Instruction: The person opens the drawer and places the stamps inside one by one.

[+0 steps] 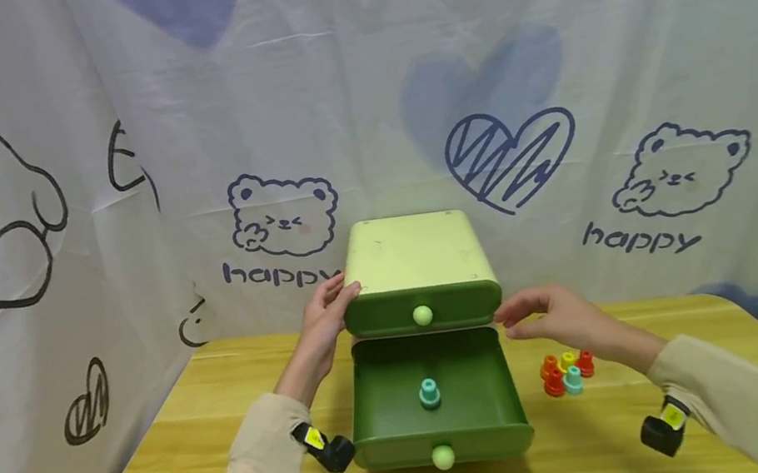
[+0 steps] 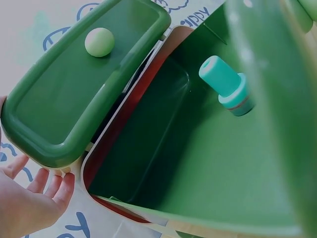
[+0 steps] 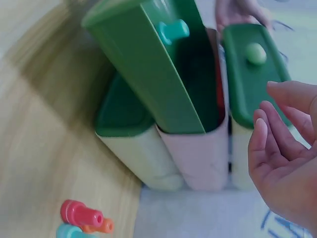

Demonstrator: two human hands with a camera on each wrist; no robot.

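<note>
A small green drawer cabinet [image 1: 416, 259] stands on the wooden table [image 1: 161, 469]. Its top drawer [image 1: 422, 309] is closed; a lower drawer [image 1: 436, 404] is pulled far out, with one teal peg [image 1: 429, 393] standing inside, also seen as the teal peg [image 2: 227, 85] from the left wrist. My left hand [image 1: 327, 313] rests with straight fingers against the cabinet's upper left corner. My right hand [image 1: 553, 317] hovers empty with relaxed fingers just right of the cabinet, near a cluster of coloured pegs [image 1: 566, 372].
A printed white cloth [image 1: 555, 112] with bears and hearts walls the table on three sides. The pegs, red, orange, yellow and teal, lie on the table right of the open drawer; red peg [image 3: 79, 213] shows in the right wrist view.
</note>
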